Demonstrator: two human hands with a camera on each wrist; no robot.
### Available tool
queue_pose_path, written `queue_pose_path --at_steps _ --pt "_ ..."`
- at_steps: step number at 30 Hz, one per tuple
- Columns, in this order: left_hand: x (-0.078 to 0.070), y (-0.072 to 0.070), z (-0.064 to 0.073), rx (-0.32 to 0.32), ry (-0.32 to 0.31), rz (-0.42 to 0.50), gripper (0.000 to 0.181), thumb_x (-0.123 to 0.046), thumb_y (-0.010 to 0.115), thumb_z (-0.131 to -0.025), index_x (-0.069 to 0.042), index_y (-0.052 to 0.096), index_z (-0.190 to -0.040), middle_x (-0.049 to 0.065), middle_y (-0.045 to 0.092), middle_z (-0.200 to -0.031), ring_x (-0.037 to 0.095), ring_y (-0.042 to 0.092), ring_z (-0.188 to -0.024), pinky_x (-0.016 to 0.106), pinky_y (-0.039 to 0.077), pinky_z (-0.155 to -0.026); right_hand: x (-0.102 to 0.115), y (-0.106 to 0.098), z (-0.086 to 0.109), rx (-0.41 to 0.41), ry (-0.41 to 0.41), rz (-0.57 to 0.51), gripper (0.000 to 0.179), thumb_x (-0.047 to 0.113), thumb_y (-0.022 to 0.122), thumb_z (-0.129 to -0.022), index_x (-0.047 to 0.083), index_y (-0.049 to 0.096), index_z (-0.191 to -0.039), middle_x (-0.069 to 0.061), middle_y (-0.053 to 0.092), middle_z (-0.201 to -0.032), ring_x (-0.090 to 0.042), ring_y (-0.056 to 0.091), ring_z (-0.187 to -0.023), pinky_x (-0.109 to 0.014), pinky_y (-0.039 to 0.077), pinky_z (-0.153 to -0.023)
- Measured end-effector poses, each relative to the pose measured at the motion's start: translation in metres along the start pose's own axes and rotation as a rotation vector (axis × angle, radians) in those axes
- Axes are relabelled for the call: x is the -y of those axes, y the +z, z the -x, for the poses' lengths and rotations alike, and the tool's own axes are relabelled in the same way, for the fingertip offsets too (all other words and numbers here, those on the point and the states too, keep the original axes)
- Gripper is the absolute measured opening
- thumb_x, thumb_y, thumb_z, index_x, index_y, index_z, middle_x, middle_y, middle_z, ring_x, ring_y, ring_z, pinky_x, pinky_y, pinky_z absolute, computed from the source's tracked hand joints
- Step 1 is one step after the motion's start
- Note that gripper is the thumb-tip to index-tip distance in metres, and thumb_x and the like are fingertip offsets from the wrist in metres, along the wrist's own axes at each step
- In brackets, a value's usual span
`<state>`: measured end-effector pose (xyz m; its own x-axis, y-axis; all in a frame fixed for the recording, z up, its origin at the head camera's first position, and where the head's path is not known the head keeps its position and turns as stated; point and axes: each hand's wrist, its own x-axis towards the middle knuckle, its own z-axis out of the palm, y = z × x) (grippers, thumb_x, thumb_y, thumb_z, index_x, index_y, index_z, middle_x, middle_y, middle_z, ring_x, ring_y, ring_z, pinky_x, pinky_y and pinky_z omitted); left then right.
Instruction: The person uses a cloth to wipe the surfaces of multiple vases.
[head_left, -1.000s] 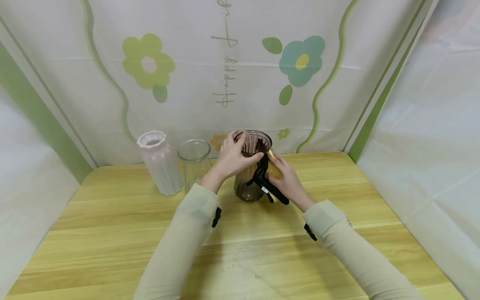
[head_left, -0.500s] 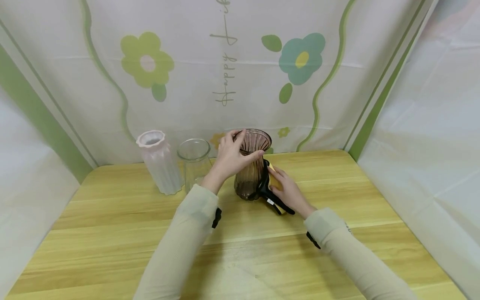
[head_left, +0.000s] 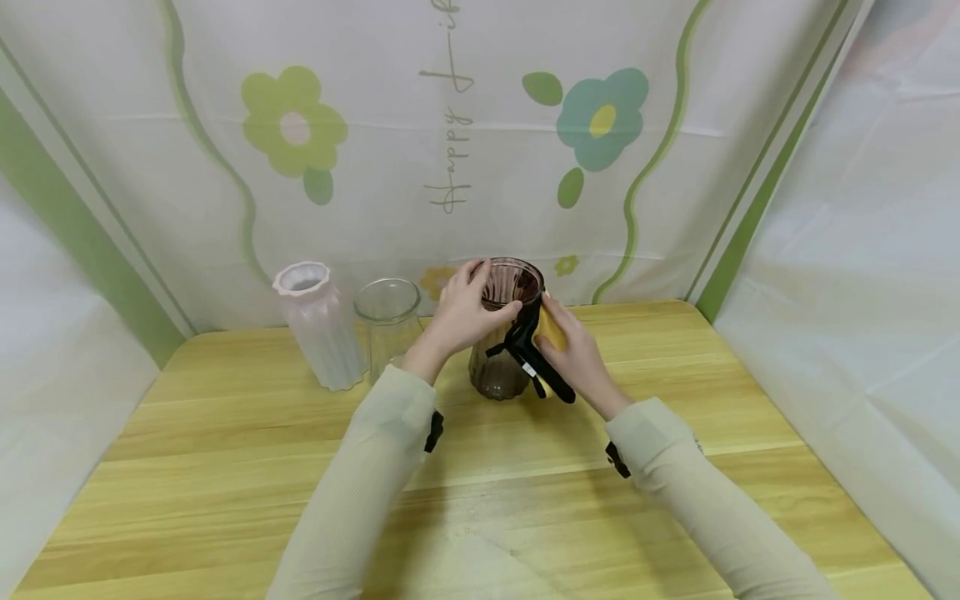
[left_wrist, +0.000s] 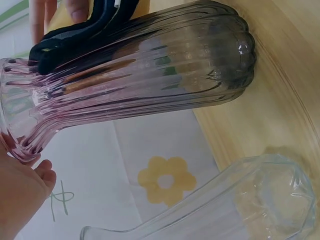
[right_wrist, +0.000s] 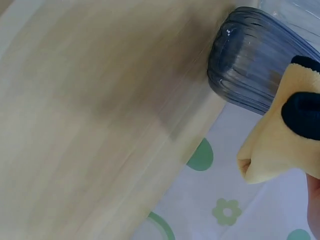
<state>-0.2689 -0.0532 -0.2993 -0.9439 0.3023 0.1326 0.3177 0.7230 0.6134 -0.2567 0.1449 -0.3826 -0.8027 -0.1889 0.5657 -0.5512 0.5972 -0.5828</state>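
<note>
A ribbed glass vase, smoky purple and flared at the top, stands upright near the table's back edge. My left hand grips its rim, the thumb across the near side and the fingers over the far left. In my right hand is a folded black-and-yellow cloth, pressed to the vase's right side just under the rim. The left wrist view shows the black part of the cloth lying along the ribs. In the right wrist view the yellow side bulges out beside the vase.
Left of the purple vase stands a clear glass vase, close to my left forearm. Farther left is a pale pink fluted vase. A printed curtain hangs right behind the wooden table, with white sheets at both sides.
My right hand slid down the vase's side with the cloth, then came back up close to the rim. My left hand has kept its grip on the rim.
</note>
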Motion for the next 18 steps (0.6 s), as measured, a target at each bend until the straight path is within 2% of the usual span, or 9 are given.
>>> queue_pose_path --at_steps 7,12,18 --pt "0.000 0.000 0.000 0.007 -0.008 -0.001 0.090 -0.058 0.051 -0.089 -0.012 0.009 -0.155 0.010 0.006 -0.161 0.033 0.009 -0.149 0.054 0.013 -0.120 -0.002 0.001 0.000 0.072 -0.022 0.058 0.062 0.001 0.068 -0.084 -0.002 0.043 -0.141 -0.030 0.044 -0.141 -0.047 0.047 -0.126 -0.056 0.041 -0.104" --pt "-0.001 0.001 0.001 -0.025 -0.037 0.007 0.096 -0.065 0.053 -0.086 -0.015 0.009 -0.155 0.011 0.002 -0.161 0.035 0.008 -0.148 0.057 0.018 -0.118 -0.010 0.005 0.007 0.103 -0.050 0.108 0.062 0.001 0.070 -0.082 -0.001 0.045 -0.140 -0.031 0.051 -0.133 -0.048 0.053 -0.118 -0.055 0.045 -0.100" --pt "-0.002 0.003 0.001 -0.058 -0.031 -0.024 0.097 -0.065 0.053 -0.086 -0.011 0.011 -0.155 0.013 0.009 -0.159 0.035 0.013 -0.147 0.055 0.020 -0.118 -0.022 0.010 0.021 0.211 0.028 0.152 0.063 0.004 0.068 -0.085 0.002 0.042 -0.143 -0.031 0.046 -0.139 -0.049 0.049 -0.123 -0.056 0.043 -0.102"
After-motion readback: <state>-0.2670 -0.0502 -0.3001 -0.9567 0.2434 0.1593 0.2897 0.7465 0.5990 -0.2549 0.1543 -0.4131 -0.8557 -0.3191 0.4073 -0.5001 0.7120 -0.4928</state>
